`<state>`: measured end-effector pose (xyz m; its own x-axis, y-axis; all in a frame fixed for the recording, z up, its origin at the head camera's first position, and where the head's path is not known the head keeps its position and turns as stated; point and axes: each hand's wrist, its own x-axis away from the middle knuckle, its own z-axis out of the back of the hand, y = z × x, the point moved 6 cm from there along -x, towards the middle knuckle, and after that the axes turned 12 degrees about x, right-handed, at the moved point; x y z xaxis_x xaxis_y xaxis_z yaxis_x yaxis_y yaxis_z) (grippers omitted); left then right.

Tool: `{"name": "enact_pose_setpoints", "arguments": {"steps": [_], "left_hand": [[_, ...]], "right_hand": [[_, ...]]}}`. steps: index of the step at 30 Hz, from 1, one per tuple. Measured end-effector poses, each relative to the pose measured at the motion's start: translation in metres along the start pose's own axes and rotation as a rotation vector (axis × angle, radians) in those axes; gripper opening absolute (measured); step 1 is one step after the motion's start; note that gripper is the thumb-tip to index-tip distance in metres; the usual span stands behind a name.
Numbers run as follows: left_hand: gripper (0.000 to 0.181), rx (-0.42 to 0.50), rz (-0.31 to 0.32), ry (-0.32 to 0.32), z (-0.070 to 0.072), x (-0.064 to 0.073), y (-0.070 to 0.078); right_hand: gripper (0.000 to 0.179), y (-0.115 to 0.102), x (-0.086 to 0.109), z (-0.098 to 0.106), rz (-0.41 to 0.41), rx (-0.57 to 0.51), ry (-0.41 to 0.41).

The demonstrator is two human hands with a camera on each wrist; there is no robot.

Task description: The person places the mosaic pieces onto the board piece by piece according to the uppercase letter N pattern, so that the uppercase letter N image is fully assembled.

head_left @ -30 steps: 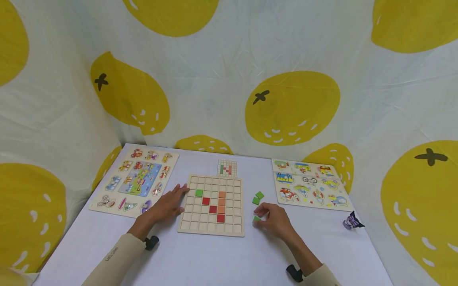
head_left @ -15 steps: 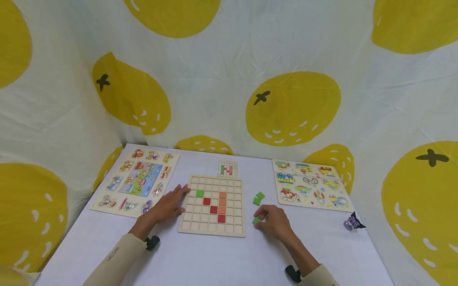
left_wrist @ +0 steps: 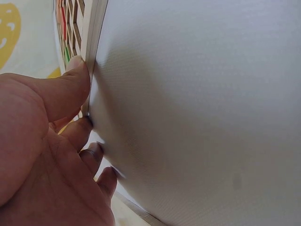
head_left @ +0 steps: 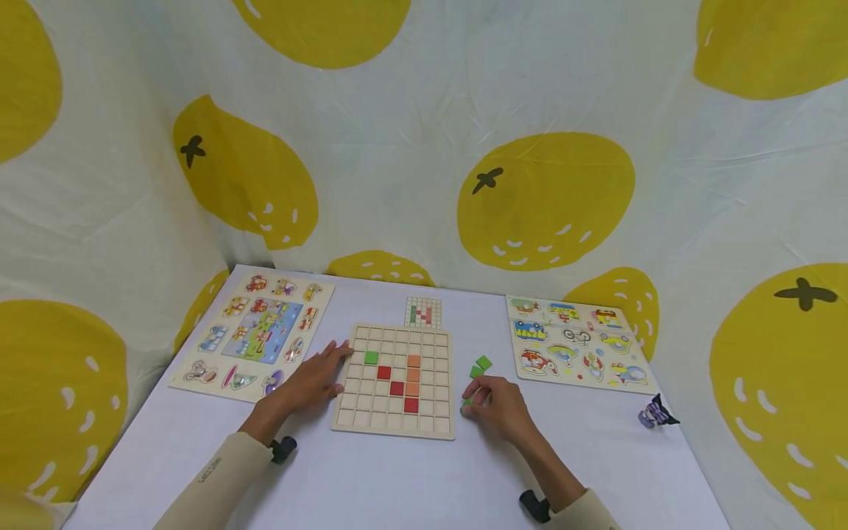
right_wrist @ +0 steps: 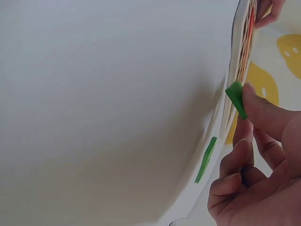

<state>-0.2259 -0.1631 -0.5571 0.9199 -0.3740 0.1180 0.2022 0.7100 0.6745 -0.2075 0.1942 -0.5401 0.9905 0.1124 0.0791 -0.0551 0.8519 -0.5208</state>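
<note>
A wooden grid board (head_left: 397, 434) lies in the middle of the table in the head view. In its cells sit a green tile (head_left: 371, 358), red tiles (head_left: 383, 373) on a diagonal and a column of orange tiles (head_left: 414, 361). My left hand (head_left: 316, 379) rests against the board's left edge, thumb and fingertips touching it. Right of the board, my right hand (head_left: 501, 407) pinches a green square tile (right_wrist: 236, 98) between thumb and fingers, tilted and raised off the table. Two loose green tiles (head_left: 484, 362) lie just beyond that hand.
A small pattern card (head_left: 422, 312) lies behind the board. A picture puzzle (head_left: 261, 331) is at the left, another puzzle board (head_left: 576, 342) at the right. A small dark purple figurine (head_left: 656, 412) stands near the table's right edge. Lemon-print cloth hangs behind the table.
My right hand has moved slightly left towards the board and lifted the green tile it pinches. The left hand stays at the board's left edge.
</note>
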Motion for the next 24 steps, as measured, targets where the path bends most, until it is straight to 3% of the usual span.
{"name": "enact_pose_setpoints", "arguments": {"steps": [24], "left_hand": [[0.071, 0.0, 0.017, -0.008, 0.0, 0.0, 0.0]], "right_hand": [[0.013, -0.074, -0.029, -0.036, 0.06, -0.118, -0.013]]}}
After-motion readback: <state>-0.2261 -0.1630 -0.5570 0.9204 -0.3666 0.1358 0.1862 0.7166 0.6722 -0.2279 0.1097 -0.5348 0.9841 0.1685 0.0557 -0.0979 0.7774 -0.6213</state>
